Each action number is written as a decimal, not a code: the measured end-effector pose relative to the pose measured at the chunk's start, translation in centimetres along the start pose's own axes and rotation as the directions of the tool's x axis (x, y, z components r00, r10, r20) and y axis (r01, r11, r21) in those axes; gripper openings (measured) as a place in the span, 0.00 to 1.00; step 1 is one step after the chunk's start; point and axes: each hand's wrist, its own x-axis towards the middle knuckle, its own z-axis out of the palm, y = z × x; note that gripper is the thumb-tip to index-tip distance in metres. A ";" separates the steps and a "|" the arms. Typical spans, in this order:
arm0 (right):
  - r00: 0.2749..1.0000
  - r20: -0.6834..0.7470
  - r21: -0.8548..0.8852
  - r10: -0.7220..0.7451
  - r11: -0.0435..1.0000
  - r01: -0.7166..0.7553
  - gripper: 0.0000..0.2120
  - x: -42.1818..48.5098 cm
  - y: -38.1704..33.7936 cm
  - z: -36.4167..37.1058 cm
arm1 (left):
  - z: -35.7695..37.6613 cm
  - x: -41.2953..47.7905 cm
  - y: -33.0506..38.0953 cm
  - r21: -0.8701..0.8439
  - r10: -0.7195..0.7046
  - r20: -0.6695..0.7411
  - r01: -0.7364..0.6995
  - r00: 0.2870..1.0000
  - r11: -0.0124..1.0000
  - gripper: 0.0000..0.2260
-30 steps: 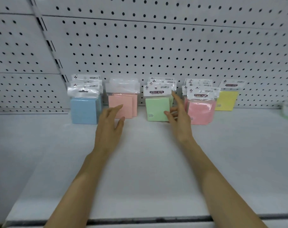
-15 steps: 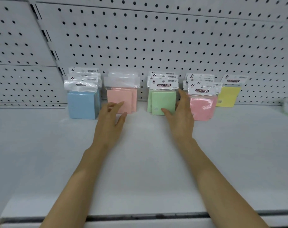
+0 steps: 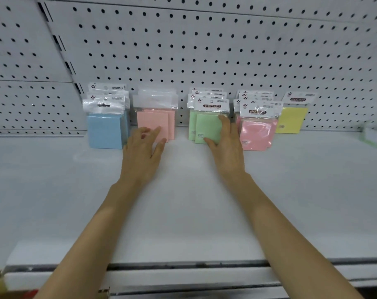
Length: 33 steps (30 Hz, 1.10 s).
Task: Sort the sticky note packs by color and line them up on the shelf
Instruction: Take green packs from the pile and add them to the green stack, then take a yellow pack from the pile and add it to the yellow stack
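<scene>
— Hands, as recorded: left hand (image 3: 143, 152) is laid with loosely bent fingers against the front of the salmon packs (image 3: 153, 119); nothing is gripped by it.
— Right hand?
— Right hand (image 3: 226, 147) is set on the front green pack (image 3: 208, 128). Its thumb is pressed on the lower face and its fingers are laid up the right edge, so the pack is held between them. Both hands are kept apart.
— Stock position?
— Packs are stood upright in a row at the back of the shelf (image 3: 183, 201), against the pegboard (image 3: 204, 50): blue packs (image 3: 104, 130), salmon, green packs (image 3: 191, 126), pink packs (image 3: 257, 132), one yellow pack (image 3: 291, 119) rightmost. Front green pack is offset slightly right of those behind.
</scene>
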 end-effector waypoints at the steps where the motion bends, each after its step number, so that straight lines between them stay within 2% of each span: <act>1: 0.999 0.010 0.009 -0.039 0.999 0.039 0.28 -0.1 0.0 -0.5 | -0.1 -0.2 0.2 0.074 0.014 0.012 -0.015 1.000 0.997 0.28; 4: 0.974 0.043 -0.054 -0.223 0.973 0.225 0.24 -0.1 0.6 -3.2 | -0.8 -0.4 1.2 0.255 0.098 0.038 -0.105 0.994 0.961 0.30; 7: 0.923 0.090 -0.194 -0.373 0.903 0.384 0.23 0.3 2.4 -7.2 | -1.9 0.4 3.3 0.415 0.216 0.106 -0.241 0.971 0.878 0.29; 10: 0.901 0.169 -0.354 -0.400 0.828 0.435 0.24 0.2 6.2 -11.4 | -2.1 1.6 6.9 0.462 0.324 0.170 -0.366 0.931 0.808 0.29; 15: 0.954 0.216 -0.488 -0.210 0.823 0.292 0.28 -2.2 15.4 -18.6 | 1.5 1.9 14.4 0.372 0.455 0.246 -0.517 0.856 0.771 0.28; 18: 0.991 0.126 -0.493 -0.038 0.865 0.096 0.30 -4.3 21.7 -23.6 | 5.4 1.3 19.9 0.292 0.532 0.294 -0.605 0.794 0.741 0.29; 21: 0.992 0.032 -0.465 0.126 0.880 -0.097 0.32 -6.1 28.3 -29.1 | 10.3 1.2 26.2 0.197 0.579 0.330 -0.654 0.745 0.730 0.29; 25: 0.958 -0.010 -0.450 0.287 0.854 -0.261 0.30 -7.5 36.6 -35.8 | 17.7 1.0 35.2 0.084 0.594 0.361 -0.659 0.719 0.748 0.31; 28: 0.927 -0.054 -0.372 0.372 0.854 -0.364 0.30 -8.3 42.0 -40.4 | 23.4 0.9 42.2 0.003 0.606 0.358 -0.650 0.711 0.760 0.35; 33: 0.915 -0.071 -0.277 0.397 0.873 -0.400 0.26 -7.7 48.5 -45.0 | 30.6 0.5 51.5 -0.105 0.552 0.435 -0.568 0.712 0.816 0.32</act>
